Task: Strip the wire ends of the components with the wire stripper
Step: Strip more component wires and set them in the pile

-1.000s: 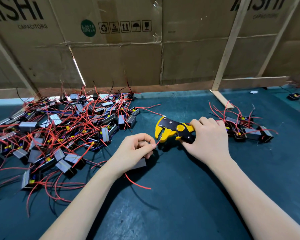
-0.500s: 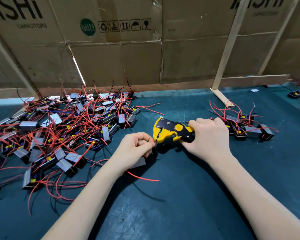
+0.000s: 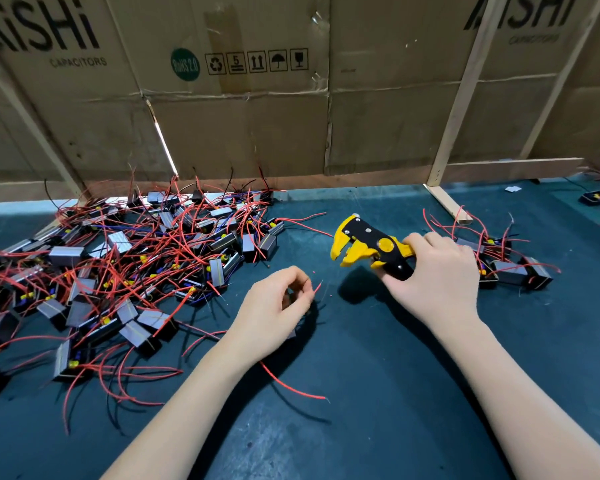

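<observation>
Over the mat, her left hand [image 3: 274, 306] pinches the thin, floppy-looking red wire [image 3: 316, 289] near its tip, short of the yellow wire stripper [image 3: 368, 247] clenched in her right hand [image 3: 433, 271].

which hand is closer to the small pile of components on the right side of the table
Right. The right hand, gripping the wire stripper, sits right beside the small pile, at its left edge. The left hand is further off, across the stripper, pinching a red wire.
</observation>
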